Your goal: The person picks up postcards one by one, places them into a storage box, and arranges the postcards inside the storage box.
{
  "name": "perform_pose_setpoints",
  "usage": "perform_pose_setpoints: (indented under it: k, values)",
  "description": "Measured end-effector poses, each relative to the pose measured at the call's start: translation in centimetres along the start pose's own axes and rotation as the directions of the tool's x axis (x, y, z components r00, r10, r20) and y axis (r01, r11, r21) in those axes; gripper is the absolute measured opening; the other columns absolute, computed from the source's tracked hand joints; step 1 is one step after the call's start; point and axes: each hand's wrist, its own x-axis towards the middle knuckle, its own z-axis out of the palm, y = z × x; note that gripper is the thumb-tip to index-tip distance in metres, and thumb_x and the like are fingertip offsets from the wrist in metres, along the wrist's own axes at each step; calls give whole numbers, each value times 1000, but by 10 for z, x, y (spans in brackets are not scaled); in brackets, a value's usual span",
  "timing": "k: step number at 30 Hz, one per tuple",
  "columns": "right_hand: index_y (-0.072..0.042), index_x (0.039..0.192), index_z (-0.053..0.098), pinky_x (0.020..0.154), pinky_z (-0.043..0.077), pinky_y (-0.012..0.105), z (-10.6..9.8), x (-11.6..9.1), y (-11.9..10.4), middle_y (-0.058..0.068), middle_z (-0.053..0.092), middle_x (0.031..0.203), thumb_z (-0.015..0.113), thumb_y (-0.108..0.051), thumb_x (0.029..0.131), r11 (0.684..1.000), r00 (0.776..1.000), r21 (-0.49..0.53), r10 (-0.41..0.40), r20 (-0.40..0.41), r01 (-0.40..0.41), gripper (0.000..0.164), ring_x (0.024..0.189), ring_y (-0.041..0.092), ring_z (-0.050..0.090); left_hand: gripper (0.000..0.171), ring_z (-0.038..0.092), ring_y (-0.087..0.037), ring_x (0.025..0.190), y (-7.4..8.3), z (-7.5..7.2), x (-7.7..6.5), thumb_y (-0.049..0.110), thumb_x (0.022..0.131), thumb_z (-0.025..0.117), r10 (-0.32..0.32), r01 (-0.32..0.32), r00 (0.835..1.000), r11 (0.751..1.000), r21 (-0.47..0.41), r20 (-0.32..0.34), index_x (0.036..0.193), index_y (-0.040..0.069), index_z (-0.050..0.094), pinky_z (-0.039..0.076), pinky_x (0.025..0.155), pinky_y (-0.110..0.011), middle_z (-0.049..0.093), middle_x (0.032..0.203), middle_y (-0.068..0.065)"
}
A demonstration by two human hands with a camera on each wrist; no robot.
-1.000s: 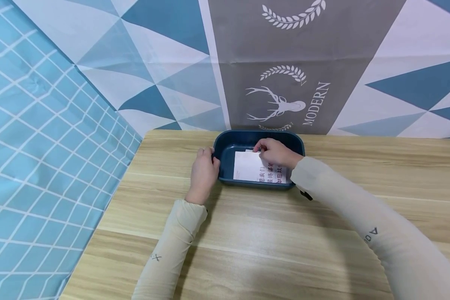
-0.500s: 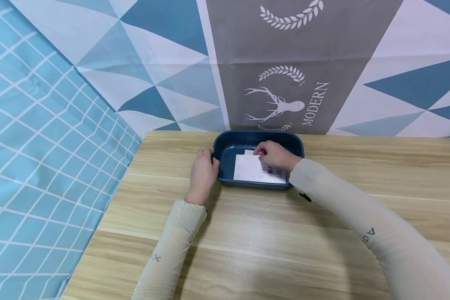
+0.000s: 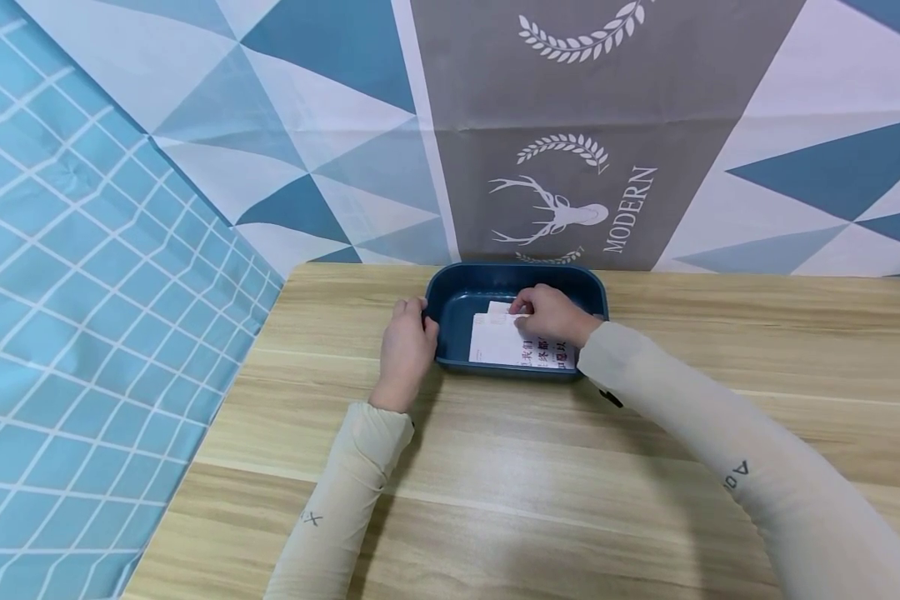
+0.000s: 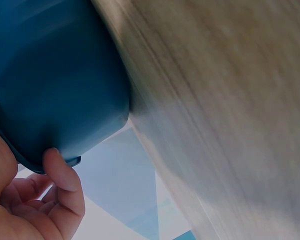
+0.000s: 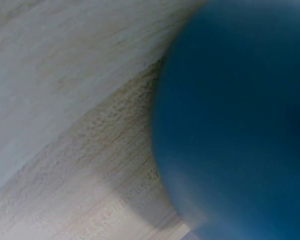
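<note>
A dark blue rectangular bin (image 3: pixel 457 312) stands on the wooden table against the wall. My left hand (image 3: pixel 407 346) grips its left end; in the left wrist view the curled fingers (image 4: pixel 65 192) of that hand hold the rim from the side. Inside the bin, a white card (image 3: pixel 495 340) printed with dark red characters leans near the front wall. Behind its top edge shows a second white piece (image 3: pixel 499 307). My right hand (image 3: pixel 551 313) reaches into the bin and pinches the card's upper edge between thumb and forefinger. The right wrist view shows only the bin's outer wall and the table.
The wooden table (image 3: pixel 495 483) spreads toward the front and right. A patterned wall covering (image 3: pixel 555 100) with a deer print rises directly behind the bin. Blue gridded cloth (image 3: pixel 105 333) hangs along the table's left edge.
The card's top edge has dropped slightly toward the front of the bin, and more of the second white piece shows behind it. My left hand keeps its grip on the bin.
</note>
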Motion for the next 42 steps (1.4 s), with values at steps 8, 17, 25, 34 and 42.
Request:
perform_pose_setpoints:
  k: [8, 17, 25, 34, 42]
  values:
    - [-8, 108, 65, 92, 38, 45, 2, -4, -3, 12, 58, 107, 58, -15, 88, 998, 999, -33, 46, -13, -46, 22, 97, 26, 48, 29, 58, -26, 86, -1, 1, 0, 10, 92, 52, 19, -19, 1000, 1000, 9, -10, 119, 1, 55, 53, 87, -37, 56, 108, -15]
    - [-11, 103, 66, 90, 35, 45, 5, -7, -5, 10, 54, 101, 62, -22, 88, 991, 996, -109, 76, -47, -80, 19, 100, 26, 43, 29, 58, -26, 88, -1, 0, 1, 11, 92, 51, 11, -11, 1000, 1000, 7, 1, 120, 1, 54, 52, 89, -37, 56, 109, -15]
    - [-8, 101, 66, 79, 39, 36, 1, -8, -4, 10, 55, 96, 60, -21, 88, 996, 998, -72, 38, -59, -42, 19, 92, 24, 46, 29, 58, -26, 87, -1, -1, 1, 11, 93, 51, 9, -9, 1000, 1000, 10, 11, 120, 1, 54, 52, 89, -37, 55, 109, -15]
    - [-5, 106, 65, 72, 40, 32, -27, -30, -13, 10, 56, 95, 54, -20, 92, 1000, 991, -21, -17, -135, 14, 23, 85, 23, 47, 29, 57, -28, 89, 0, -5, 1, 10, 92, 50, 21, -21, 999, 1000, -14, 25, 119, 1, 53, 51, 91, -38, 55, 110, -15]
    - [-4, 106, 65, 75, 40, 33, -48, -67, -18, 12, 54, 97, 54, -17, 92, 999, 969, 3, -50, -242, 52, 22, 89, 24, 46, 29, 57, -32, 98, -6, -7, 0, 11, 90, 50, 40, -38, 998, 998, -56, 40, 116, 0, 54, 48, 92, -42, 56, 114, -18]
